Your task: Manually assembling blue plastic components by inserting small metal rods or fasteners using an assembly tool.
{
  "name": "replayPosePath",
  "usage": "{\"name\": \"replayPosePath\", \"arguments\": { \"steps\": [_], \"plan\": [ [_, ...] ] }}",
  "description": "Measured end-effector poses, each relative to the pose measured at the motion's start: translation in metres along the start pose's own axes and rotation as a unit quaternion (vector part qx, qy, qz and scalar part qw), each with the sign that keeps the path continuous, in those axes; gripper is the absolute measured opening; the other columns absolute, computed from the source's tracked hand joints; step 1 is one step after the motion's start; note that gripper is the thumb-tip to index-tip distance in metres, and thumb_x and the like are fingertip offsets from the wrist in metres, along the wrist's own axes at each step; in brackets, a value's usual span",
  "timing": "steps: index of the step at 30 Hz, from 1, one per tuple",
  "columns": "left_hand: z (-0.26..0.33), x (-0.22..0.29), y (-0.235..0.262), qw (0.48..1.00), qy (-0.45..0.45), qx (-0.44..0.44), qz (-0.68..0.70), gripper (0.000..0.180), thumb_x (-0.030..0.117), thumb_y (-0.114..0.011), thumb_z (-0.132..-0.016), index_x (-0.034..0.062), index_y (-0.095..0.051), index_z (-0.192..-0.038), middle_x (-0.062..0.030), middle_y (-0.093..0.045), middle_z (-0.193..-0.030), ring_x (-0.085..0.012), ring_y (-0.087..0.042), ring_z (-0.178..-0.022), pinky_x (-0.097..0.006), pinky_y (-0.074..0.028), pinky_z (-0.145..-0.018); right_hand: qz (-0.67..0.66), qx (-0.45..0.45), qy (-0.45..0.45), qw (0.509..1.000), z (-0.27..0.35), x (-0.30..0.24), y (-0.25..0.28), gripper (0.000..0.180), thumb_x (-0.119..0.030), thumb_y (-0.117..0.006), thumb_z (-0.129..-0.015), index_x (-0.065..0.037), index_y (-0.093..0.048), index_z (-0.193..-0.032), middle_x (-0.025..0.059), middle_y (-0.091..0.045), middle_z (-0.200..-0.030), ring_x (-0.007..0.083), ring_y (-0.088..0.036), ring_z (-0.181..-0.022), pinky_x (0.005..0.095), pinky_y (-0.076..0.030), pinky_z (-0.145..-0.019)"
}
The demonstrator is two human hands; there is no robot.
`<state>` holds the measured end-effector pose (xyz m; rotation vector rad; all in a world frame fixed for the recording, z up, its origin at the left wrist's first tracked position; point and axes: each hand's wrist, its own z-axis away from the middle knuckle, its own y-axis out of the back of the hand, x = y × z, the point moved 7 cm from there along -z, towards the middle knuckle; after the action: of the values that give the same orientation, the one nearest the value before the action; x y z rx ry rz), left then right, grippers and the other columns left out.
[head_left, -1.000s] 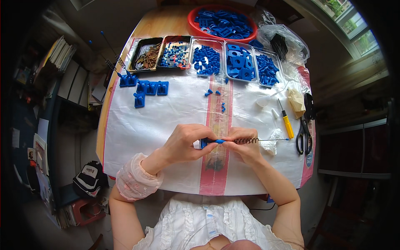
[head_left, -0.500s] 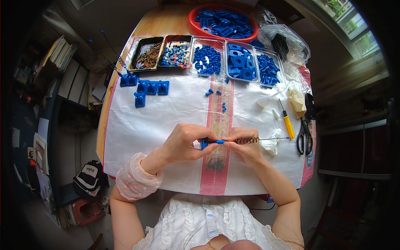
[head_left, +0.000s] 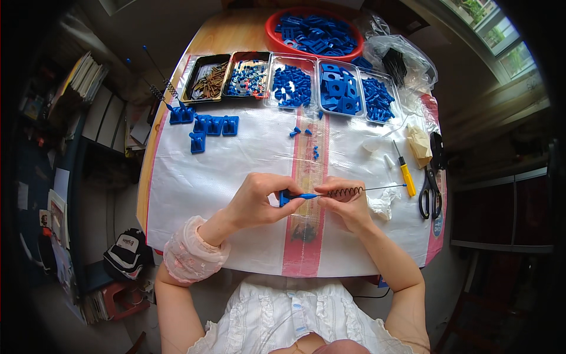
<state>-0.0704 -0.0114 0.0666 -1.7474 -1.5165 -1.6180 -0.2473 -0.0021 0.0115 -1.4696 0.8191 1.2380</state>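
My left hand (head_left: pixel 254 197) pinches a blue plastic piece (head_left: pixel 307 196) between thumb and fingertips. Its block-like base sits against the fingers, and its tapered tip points right. From that tip runs a dark coil-spring wire (head_left: pixel 346 192), which my right hand (head_left: pixel 344 205) grips with thumb and index finger near the tip. Straight wire continues rightward beyond the coil to a small blue end. How the wire is seated in the tip is too small to tell. Several blue base pieces (head_left: pixel 216 125) stand together at the far left, at least one with a spring wire rising from it.
Along the back are trays of brown screws (head_left: pixel 209 81), small nuts (head_left: pixel 248 79), blue cones (head_left: pixel 290 87), blue plates (head_left: pixel 338 88) and small blue parts (head_left: pixel 378 99). A red basin (head_left: pixel 272 36) stands behind. A yellow screwdriver (head_left: pixel 407 177) and black scissors (head_left: pixel 431 197) lie right.
My right fingers have shifted slightly back from the blue piece, baring more of its tapered tip and the wire. The wire's far end has tilted a little away from me.
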Motion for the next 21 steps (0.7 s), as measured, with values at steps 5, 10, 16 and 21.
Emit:
{"name": "replayPosePath", "arguments": {
  "steps": [5,10,16,21],
  "plan": [
    [-0.0007,-0.0007,-0.0002,1.000,0.003,0.001,0.011,0.008,0.003,-0.077,-0.080,0.0005,-0.073,-0.087,-0.0069,-0.069,-0.071,-0.0118,-0.064,-0.060,-0.024,-0.049,-0.056,0.003,-0.011,0.015,1.000,0.0011,0.0013,0.0032,0.013,0.008,-0.074,-0.081,0.004,-0.075,-0.093,0.0066,-0.069,-0.088,0.0095,-0.061,-0.079,0.0216,-0.047,-0.070],
    [0.0000,-0.0043,-0.0018,0.999,0.023,-0.008,0.023,0.009,0.008,-0.076,-0.083,0.0021,-0.073,-0.089,-0.0073,-0.071,-0.074,-0.0141,-0.065,-0.062,-0.025,-0.050,-0.057,-0.015,0.010,0.011,1.000,0.0026,0.0028,0.0047,0.009,0.006,-0.075,-0.081,0.003,-0.075,-0.090,0.0070,-0.070,-0.088,0.0100,-0.062,-0.079,0.0232,-0.048,-0.071],
    [-0.0002,-0.0056,-0.0022,0.999,0.033,-0.012,0.031,0.009,0.009,-0.076,-0.083,0.0024,-0.074,-0.090,-0.0069,-0.071,-0.075,-0.0134,-0.066,-0.063,-0.025,-0.050,-0.057,-0.022,0.021,0.000,1.000,0.0028,0.0025,0.0050,0.008,0.006,-0.075,-0.080,0.002,-0.075,-0.088,0.0065,-0.068,-0.084,0.0106,-0.060,-0.077,0.0240,-0.046,-0.069],
    [-0.0007,-0.0047,-0.0020,0.999,0.032,-0.016,0.034,0.009,0.008,-0.076,-0.083,0.0028,-0.074,-0.090,-0.0062,-0.072,-0.075,-0.0131,-0.066,-0.064,-0.025,-0.050,-0.057,-0.022,0.017,0.004,1.000,0.0027,0.0026,0.0062,0.008,0.005,-0.076,-0.080,0.002,-0.075,-0.088,0.0064,-0.070,-0.085,0.0100,-0.061,-0.077,0.0238,-0.046,-0.069]
  ]
}}
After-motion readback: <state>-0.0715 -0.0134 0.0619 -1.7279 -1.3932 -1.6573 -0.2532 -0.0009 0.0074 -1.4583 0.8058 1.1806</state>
